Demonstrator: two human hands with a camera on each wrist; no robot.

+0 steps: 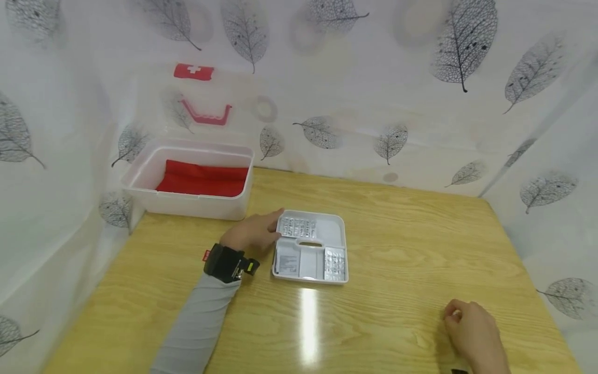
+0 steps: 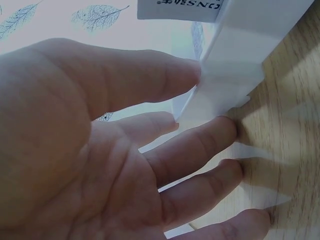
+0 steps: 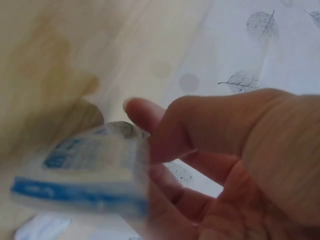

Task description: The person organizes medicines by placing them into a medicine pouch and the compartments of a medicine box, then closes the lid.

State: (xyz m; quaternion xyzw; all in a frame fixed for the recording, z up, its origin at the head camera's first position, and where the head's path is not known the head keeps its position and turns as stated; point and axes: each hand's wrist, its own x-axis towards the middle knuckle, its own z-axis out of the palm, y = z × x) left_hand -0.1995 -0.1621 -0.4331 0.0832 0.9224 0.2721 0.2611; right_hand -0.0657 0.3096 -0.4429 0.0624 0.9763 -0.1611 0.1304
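My left hand [image 1: 252,231] is at the left side of a white compartment tray [image 1: 330,228]. In the left wrist view its thumb [image 2: 170,80] touches the tray's top edge while the other fingers spread low beside the wall, near the tabletop. Silver blister packs lie in the tray's upper left [image 1: 297,227] and lower right compartments, and a printed white packet [image 1: 287,263] is at lower left. Far to the right, my right hand [image 1: 474,330] pinches a small white packet with blue print [image 3: 90,165], blurred in the right wrist view; the hand hides it from the head camera.
A clear plastic box [image 1: 191,203] with red cloth [image 1: 205,179] inside stands at the back left of the wooden table [image 1: 397,249]. Behind it shows a red handle [image 1: 207,118] against the leaf-patterned curtain [image 1: 336,93]. Low in the right wrist view lies a whitish, blue-marked object [image 3: 42,227].
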